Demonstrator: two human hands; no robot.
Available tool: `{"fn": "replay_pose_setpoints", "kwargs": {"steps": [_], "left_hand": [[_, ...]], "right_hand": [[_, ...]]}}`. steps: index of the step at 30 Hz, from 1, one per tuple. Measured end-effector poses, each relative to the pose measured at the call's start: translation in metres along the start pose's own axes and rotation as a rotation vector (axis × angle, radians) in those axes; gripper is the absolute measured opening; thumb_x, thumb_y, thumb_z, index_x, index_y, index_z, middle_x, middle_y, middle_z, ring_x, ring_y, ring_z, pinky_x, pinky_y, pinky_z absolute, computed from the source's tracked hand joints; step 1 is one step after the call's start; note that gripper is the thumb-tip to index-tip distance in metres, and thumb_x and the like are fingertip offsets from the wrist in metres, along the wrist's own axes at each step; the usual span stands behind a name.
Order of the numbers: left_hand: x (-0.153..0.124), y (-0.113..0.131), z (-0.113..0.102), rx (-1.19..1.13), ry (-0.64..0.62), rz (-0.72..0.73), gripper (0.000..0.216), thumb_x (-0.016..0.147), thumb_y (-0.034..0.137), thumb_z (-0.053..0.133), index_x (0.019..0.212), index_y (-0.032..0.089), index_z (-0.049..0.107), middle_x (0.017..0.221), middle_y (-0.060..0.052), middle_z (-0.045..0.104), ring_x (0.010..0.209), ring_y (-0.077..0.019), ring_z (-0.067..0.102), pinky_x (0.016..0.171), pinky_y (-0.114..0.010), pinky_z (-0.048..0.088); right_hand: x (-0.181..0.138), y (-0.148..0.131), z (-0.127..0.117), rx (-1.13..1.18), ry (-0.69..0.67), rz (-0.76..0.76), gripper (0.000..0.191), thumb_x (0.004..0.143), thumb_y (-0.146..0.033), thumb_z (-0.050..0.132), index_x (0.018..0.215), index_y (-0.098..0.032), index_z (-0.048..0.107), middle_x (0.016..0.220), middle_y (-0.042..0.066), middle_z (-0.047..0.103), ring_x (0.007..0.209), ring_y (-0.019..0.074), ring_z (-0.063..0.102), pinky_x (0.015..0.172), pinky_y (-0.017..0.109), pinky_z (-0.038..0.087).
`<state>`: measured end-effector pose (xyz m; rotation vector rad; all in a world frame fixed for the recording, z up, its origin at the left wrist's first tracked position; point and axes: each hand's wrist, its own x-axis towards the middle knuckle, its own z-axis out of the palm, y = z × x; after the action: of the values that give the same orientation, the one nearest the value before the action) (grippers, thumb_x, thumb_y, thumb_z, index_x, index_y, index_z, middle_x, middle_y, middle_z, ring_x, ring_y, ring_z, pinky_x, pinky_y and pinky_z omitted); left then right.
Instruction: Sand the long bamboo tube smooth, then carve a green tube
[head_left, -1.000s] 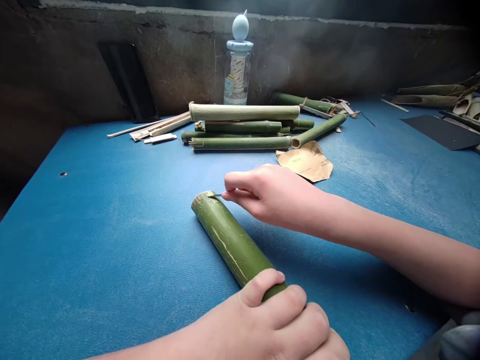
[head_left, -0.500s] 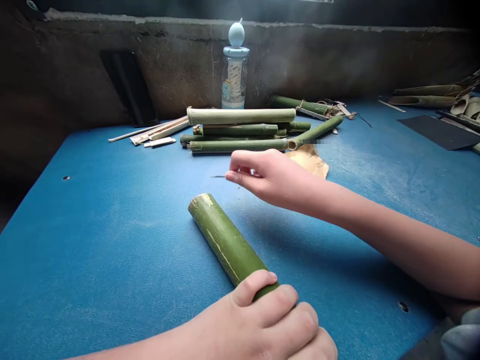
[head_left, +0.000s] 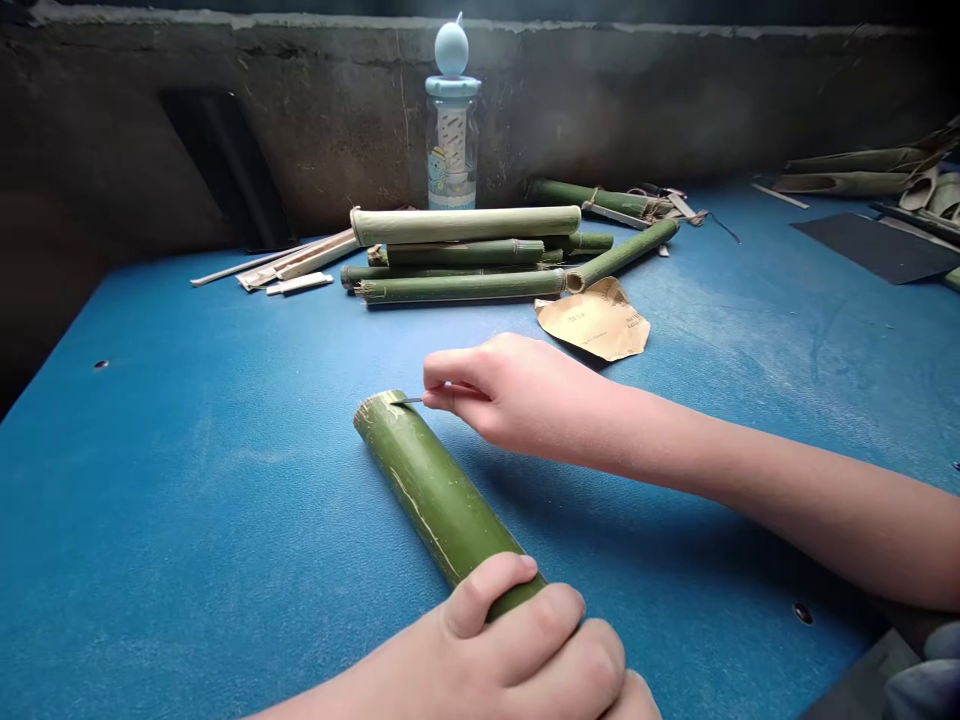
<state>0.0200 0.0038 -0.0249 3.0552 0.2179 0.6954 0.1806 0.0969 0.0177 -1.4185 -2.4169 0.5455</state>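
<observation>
A thick green bamboo piece [head_left: 442, 490] lies slantwise on the blue table [head_left: 187, 500], its rough cut end pointing away from me. My left hand [head_left: 536, 635] is wrapped over its near end. In a pinch, my right hand [head_left: 487, 395] holds a thin metal blade [head_left: 409, 401] whose tip touches the pale scraped patch near the far end of the bamboo. The blade's handle end is hidden by my fingers, so its exact kind does not show. A long pale scratch runs along the bamboo's left side.
Behind lie stacked bamboo tubes [head_left: 465, 288], pale bamboo strips [head_left: 300, 284] and a piece of brown paper [head_left: 596, 322]. A clear bottle [head_left: 451, 150] stands against the wall, with a black phone-like slab [head_left: 232, 170] leaning left of it. Dark sheet [head_left: 877, 247] and split bamboo lie at right.
My right hand has come down and left, bringing the blade from above the table onto the bamboo's far end. My left hand keeps its grip. The view has shifted slightly.
</observation>
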Motion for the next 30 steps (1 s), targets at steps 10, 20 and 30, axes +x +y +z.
{"fn": "replay_pose_setpoints", "kwargs": {"steps": [10,20,30], "left_hand": [[-0.003,0.000,0.005,0.024,0.061,-0.015,0.018,0.097,0.031,0.053,0.103,0.034,0.069,0.103,0.012,0.067,0.099,-0.0091,0.055,0.100,-0.030,0.035],[-0.001,-0.001,-0.003,0.020,-0.001,-0.003,0.021,0.099,0.028,0.047,0.109,0.031,0.065,0.102,0.009,0.067,0.093,-0.0114,0.059,0.094,-0.032,0.042],[0.000,-0.008,-0.010,-0.039,-0.111,0.035,0.013,0.095,0.030,0.053,0.102,0.032,0.064,0.099,0.008,0.063,0.077,-0.0107,0.054,0.085,-0.029,0.047]], "right_hand": [[0.016,0.006,0.010,-0.076,0.060,0.024,0.024,0.098,-0.038,0.042,0.094,-0.023,0.061,0.078,0.001,0.064,0.065,0.0141,0.047,0.059,0.027,0.022],[-0.004,-0.001,-0.015,0.046,-0.136,0.020,0.019,0.094,-0.034,0.052,0.091,-0.022,0.066,0.072,-0.002,0.063,0.061,0.0115,0.046,0.059,0.026,0.025],[-0.008,-0.009,-0.006,-0.011,-0.102,-0.039,0.019,0.095,-0.034,0.050,0.085,-0.024,0.063,0.065,-0.002,0.059,0.057,0.0126,0.044,0.058,0.027,0.023]]}}
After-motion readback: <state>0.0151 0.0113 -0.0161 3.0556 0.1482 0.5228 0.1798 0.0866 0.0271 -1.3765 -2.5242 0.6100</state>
